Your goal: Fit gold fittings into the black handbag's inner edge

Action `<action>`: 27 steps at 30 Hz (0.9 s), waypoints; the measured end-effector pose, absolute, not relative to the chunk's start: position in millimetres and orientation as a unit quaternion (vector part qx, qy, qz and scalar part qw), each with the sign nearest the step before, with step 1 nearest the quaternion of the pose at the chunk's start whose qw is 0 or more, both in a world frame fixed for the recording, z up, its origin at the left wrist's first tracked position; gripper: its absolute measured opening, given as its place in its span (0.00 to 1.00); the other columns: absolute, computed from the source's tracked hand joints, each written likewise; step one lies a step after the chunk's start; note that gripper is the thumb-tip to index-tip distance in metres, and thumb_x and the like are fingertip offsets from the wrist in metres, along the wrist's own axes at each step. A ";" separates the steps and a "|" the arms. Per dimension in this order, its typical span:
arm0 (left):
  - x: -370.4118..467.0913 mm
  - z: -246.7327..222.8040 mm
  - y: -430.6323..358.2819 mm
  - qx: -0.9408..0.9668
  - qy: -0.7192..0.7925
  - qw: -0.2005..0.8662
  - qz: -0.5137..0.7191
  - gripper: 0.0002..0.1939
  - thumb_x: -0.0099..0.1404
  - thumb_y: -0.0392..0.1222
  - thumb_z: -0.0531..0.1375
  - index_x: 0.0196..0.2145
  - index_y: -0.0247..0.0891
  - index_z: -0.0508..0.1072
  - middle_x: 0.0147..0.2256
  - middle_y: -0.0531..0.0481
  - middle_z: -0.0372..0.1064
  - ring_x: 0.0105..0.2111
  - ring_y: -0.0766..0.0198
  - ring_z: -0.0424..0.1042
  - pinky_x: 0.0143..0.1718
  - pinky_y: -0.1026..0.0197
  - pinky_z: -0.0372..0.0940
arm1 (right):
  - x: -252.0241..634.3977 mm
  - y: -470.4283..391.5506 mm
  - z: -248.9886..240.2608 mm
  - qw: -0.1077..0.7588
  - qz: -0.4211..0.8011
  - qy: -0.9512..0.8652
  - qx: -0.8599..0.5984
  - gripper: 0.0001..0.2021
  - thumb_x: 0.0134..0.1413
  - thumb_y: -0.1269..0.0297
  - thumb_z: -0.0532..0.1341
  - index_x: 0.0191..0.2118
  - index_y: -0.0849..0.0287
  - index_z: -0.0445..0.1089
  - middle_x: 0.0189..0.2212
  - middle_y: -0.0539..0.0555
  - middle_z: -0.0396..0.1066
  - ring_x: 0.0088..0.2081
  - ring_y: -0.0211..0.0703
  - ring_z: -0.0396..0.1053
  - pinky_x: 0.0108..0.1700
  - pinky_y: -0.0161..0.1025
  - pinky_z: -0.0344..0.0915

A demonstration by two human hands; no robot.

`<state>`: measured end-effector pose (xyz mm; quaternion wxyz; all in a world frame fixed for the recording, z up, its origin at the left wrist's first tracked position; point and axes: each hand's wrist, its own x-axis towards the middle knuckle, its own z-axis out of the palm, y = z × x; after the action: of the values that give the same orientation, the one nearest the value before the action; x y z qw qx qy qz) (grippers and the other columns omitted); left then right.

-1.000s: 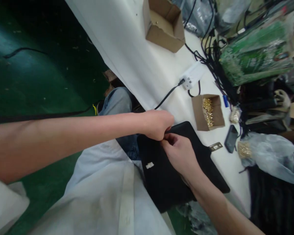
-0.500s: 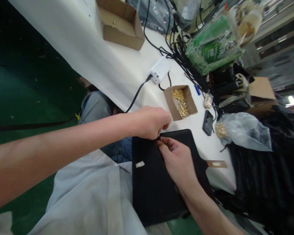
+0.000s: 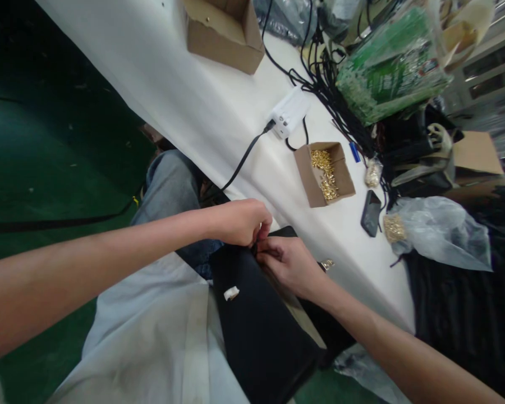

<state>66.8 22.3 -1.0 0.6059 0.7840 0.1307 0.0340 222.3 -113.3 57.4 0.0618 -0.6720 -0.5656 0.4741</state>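
Observation:
A black flat bag (image 3: 256,325) with a small white tag (image 3: 231,293) lies over my lap and the table's near edge, its top edge lifted so a tan inner lining shows. My left hand (image 3: 239,221) pinches the bag's upper edge with curled fingers. Right beside it, my right hand (image 3: 286,262) grips the same edge, fingertips almost touching the left hand's. A small brass plate (image 3: 327,264) peeks out on the table just past my right hand.
On the white table (image 3: 202,112) stand a small carton of gold parts (image 3: 325,174), a larger brown box (image 3: 225,31), a white power adapter (image 3: 289,112) with black cable, a phone (image 3: 370,213), clear bags and tangled wires. Dark green floor lies left.
The view swung and tilted. Both hands shifted slightly left along the bag's top edge, and the bag is now tipped up, showing its tan lining.

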 end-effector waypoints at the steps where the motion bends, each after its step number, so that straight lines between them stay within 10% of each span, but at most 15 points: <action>1: 64.1 -3.6 20.1 0.775 0.132 0.617 0.033 0.13 0.48 0.22 0.64 0.29 0.37 0.79 0.26 0.53 0.79 0.28 0.62 0.77 0.25 0.65 0.61 | 224.5 -113.1 53.5 0.039 0.438 -0.615 -0.655 0.08 0.58 0.75 0.61 0.31 0.58 0.75 0.28 0.49 0.76 0.30 0.40 0.71 0.35 0.37 0.61; 10: 58.2 -7.1 7.8 0.781 0.108 0.611 0.071 0.14 0.48 0.21 0.59 0.27 0.38 0.75 0.25 0.56 0.74 0.27 0.65 0.72 0.26 0.64 0.59 | 241.0 -118.0 50.2 0.000 0.035 -0.913 -0.407 0.09 0.73 0.69 0.59 0.42 0.58 0.77 0.35 0.53 0.79 0.34 0.43 0.71 0.38 0.42 0.61; 27: 30.9 -38.1 12.8 0.573 0.136 0.808 0.026 0.23 0.50 0.27 0.62 0.45 0.33 0.79 0.32 0.51 0.80 0.33 0.62 0.77 0.35 0.63 0.68 | 223.3 -85.8 55.5 -0.060 0.055 -0.979 -0.185 0.15 0.77 0.72 0.51 0.42 0.63 0.75 0.47 0.59 0.75 0.48 0.48 0.70 0.47 0.46 0.65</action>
<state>30.9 12.8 -38.1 0.8076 0.5733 0.1358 0.0259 223.3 -85.8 55.5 -0.0601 -0.1845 -0.9795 0.0548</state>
